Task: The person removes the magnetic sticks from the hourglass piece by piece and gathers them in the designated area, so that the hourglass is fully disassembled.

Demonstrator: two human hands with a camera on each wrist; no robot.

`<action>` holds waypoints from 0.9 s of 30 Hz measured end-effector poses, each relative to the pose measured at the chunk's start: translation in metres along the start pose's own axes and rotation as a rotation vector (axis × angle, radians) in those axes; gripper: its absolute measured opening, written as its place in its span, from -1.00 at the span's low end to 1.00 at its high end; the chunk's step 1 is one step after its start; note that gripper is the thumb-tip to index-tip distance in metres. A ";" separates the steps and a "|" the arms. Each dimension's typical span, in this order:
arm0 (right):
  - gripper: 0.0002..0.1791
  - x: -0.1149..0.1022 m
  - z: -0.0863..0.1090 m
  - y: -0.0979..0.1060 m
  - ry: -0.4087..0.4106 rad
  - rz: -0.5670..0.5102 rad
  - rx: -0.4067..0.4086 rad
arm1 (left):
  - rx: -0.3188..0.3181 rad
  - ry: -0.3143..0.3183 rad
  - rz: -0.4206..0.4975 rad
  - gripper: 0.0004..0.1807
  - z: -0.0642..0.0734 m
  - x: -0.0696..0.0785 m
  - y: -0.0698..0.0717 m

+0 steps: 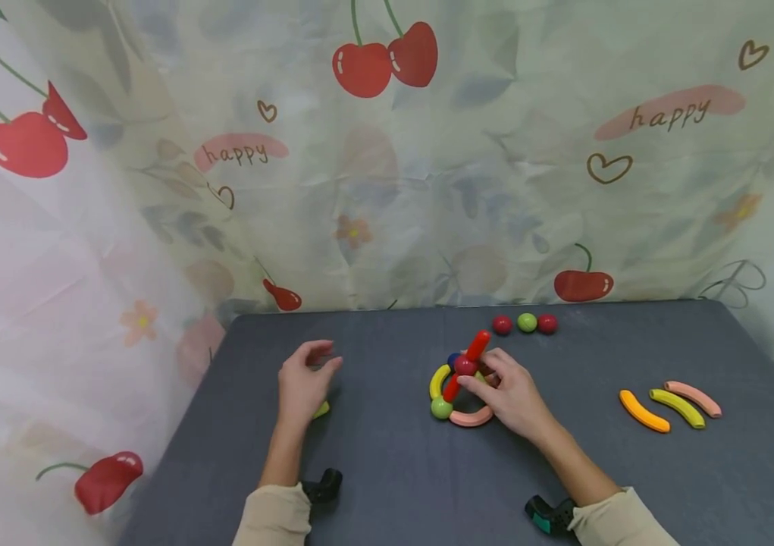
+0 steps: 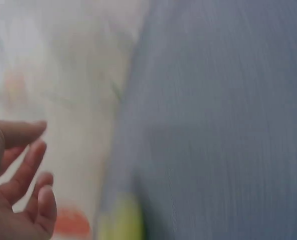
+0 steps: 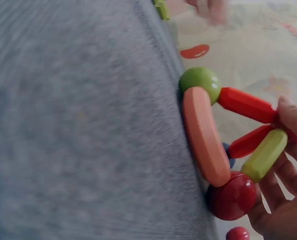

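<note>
My right hand point(image 1: 512, 394) grips the top of a ball-and-stick toy structure around its upper red ball point(image 1: 466, 365). From that ball a red stick point(image 1: 478, 345) points up and another red stick point(image 3: 248, 105) runs down to a green ball point(image 1: 441, 408). The base ring has a pink curved stick point(image 1: 471, 418), a yellow curved stick point(image 1: 438, 381), a dark blue ball point(image 1: 453, 359) and a lower red ball point(image 3: 232, 196). A yellow-green stick point(image 3: 265, 156) slants up toward my fingers. My left hand point(image 1: 305, 383), fingers loosely bent and holding nothing, hovers over a yellow-green piece point(image 1: 321, 410).
Two red balls point(image 1: 502, 325) and a green ball point(image 1: 527, 323) line the table's back edge. Orange point(image 1: 644, 412), yellow-green point(image 1: 678, 408) and pink point(image 1: 694, 399) curved sticks lie at the right. A patterned cloth point(image 1: 427, 189) hangs behind the grey table point(image 1: 393, 485).
</note>
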State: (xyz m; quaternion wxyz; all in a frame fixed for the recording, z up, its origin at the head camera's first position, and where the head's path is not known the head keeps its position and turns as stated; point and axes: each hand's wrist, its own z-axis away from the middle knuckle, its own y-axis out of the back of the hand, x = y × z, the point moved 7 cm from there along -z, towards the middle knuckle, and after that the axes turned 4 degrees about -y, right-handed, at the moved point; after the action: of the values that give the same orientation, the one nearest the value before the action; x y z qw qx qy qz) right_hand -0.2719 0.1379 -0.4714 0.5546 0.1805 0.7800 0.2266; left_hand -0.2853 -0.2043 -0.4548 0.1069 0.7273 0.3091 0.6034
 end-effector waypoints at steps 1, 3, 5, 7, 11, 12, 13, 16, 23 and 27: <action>-0.56 0.001 0.000 0.000 0.000 0.005 0.009 | -0.010 -0.040 0.050 -0.65 0.002 0.016 -0.011; -0.62 0.002 0.001 -0.001 0.000 0.005 0.019 | -0.043 -0.115 0.144 -0.64 0.006 0.047 -0.035; -0.67 0.003 0.002 -0.001 0.002 0.000 0.023 | -0.093 -0.167 0.228 -0.63 0.013 0.075 -0.058; -0.72 0.003 0.002 -0.001 0.005 -0.003 0.021 | -0.138 -0.206 0.288 -0.62 0.019 0.099 -0.080; -0.79 0.003 0.001 -0.001 0.010 -0.002 0.015 | -0.217 -0.250 0.326 -0.58 0.026 0.136 -0.113; -0.80 0.003 0.001 -0.001 0.008 0.003 0.011 | -0.239 -0.252 0.318 -0.57 0.027 0.143 -0.120; -0.80 0.003 0.001 -0.001 0.006 0.011 0.006 | -0.262 -0.249 0.308 -0.55 0.028 0.148 -0.126; -0.74 0.003 0.002 -0.002 0.008 0.035 -0.010 | -0.319 -0.234 0.261 -0.57 0.030 0.158 -0.139; -0.57 0.003 0.002 -0.003 0.024 0.047 -0.019 | -0.321 -0.207 0.307 -0.72 0.033 0.157 -0.143; -0.51 0.002 0.002 -0.002 0.009 0.036 -0.027 | -0.347 -0.183 0.483 -0.75 0.033 0.145 -0.139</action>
State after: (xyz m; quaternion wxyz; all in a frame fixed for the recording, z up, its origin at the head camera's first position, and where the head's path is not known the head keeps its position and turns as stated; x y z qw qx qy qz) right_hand -0.2713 0.1373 -0.4749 0.5493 0.1859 0.7762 0.2476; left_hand -0.2865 -0.0043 -0.4187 0.1103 0.8018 0.0088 0.5873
